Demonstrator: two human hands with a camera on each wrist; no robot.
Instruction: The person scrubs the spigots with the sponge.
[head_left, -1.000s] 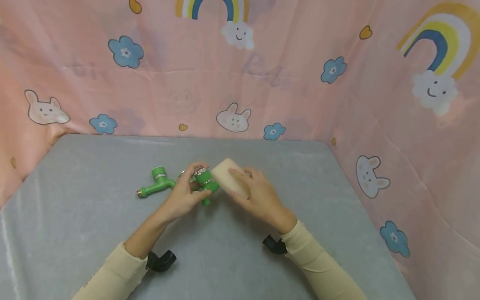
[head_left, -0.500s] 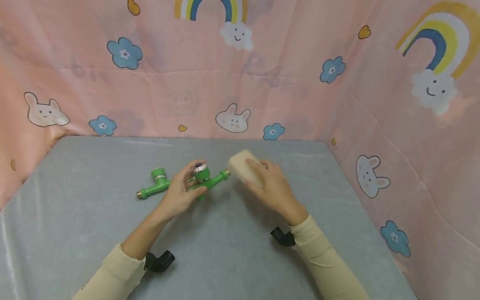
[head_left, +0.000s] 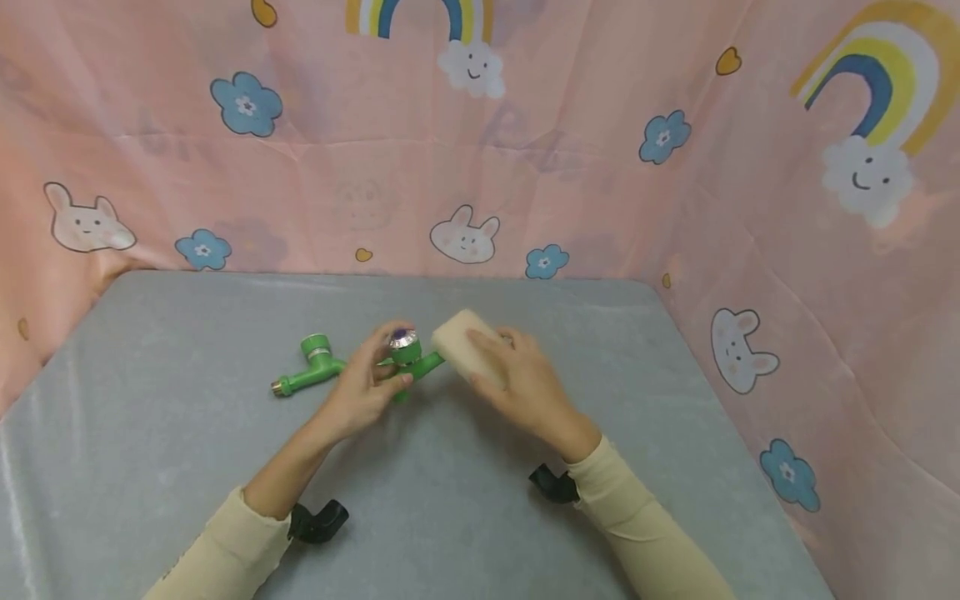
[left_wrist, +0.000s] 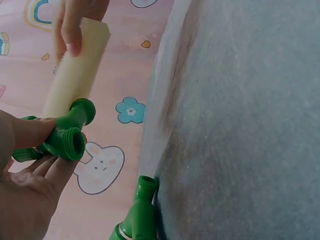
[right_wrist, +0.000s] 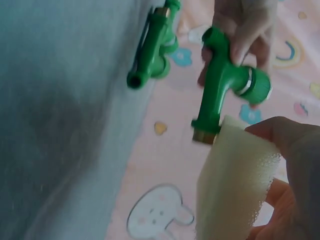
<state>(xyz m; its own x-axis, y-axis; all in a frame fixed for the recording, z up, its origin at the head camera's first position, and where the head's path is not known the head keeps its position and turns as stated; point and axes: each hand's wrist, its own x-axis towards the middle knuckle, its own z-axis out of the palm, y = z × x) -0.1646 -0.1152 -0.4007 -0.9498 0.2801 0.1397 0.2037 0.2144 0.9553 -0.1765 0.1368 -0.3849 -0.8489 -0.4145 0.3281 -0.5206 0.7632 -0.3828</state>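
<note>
Over the grey bench (head_left: 442, 525), seen from the head, the left hand (head_left: 360, 396) grips a green tap (head_left: 427, 364) by its silver-topped handle (head_left: 405, 342), while the right hand (head_left: 531, 390) grasps a pale sponge (head_left: 463, 340) that hides the tap's far end. A second green tap (head_left: 318, 367) lies on the bench, partly behind the left hand. A hard push could twist the held tap in the fingers, and a slack grip could drop it. Half a second ago the sponge was apart from the tap, farther right; the left hand has barely moved.

From the left wrist, thumb and fingers hold the tap clear of the bench.

From the right wrist, the brass end (right_wrist: 203, 136) sits at the sponge's edge, contact uncertain; its rim could snag the foam.
</note>
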